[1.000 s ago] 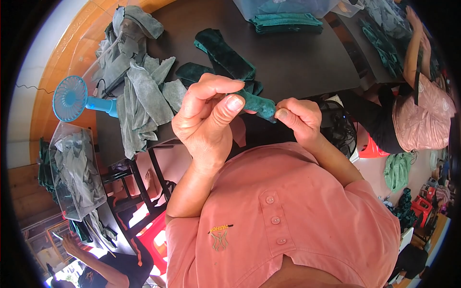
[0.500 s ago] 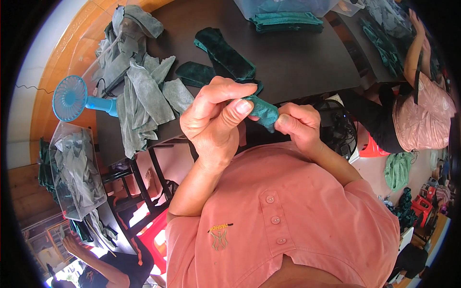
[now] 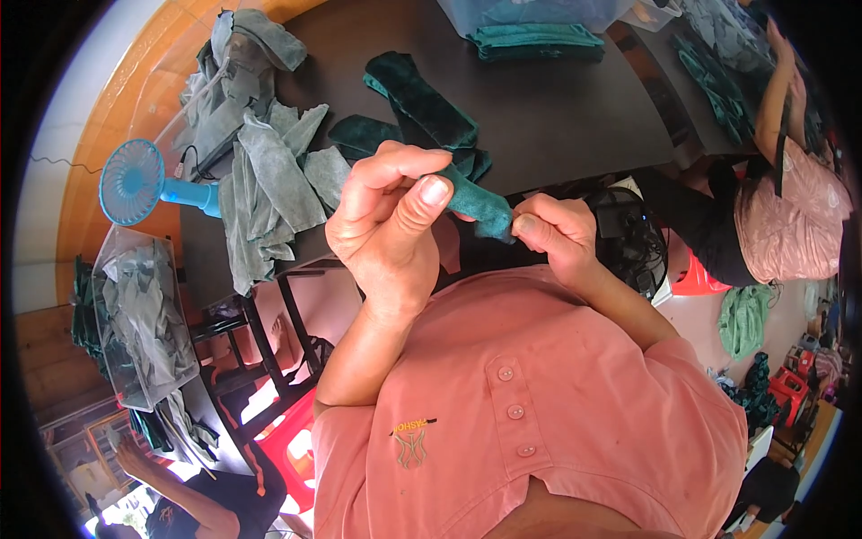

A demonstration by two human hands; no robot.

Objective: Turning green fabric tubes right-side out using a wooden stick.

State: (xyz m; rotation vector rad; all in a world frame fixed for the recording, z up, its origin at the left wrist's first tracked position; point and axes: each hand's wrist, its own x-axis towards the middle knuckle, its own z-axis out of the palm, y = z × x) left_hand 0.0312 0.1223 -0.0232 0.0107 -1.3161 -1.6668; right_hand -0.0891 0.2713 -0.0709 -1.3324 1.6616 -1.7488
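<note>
A small tube of dark green velvet-like fabric [image 3: 480,208] is stretched between my two hands, above the near edge of the dark table. My left hand [image 3: 392,225] grips its upper left end, thumb and forefinger closed on the cloth. At the lower right end, my right hand [image 3: 560,235] pinches the fabric between thumb and fingers. Just beyond my hands lie dark green velvet strips [image 3: 422,99], partly crossed over one another. Greyish-green fabric pieces [image 3: 278,180] are heaped on the left and hang over the table edge.
A blue fan [image 3: 132,182] stands at the left by a clear bin of grey-green cloth [image 3: 148,323]. At the far side are a folded green stack [image 3: 537,42] and a translucent tub [image 3: 530,13]. Co-workers sit at right [image 3: 790,216] and lower left [image 3: 211,503].
My left hand has shifted slightly left, and a longer stretch of the green fabric tube shows between my hands. My right hand stays almost in place.
</note>
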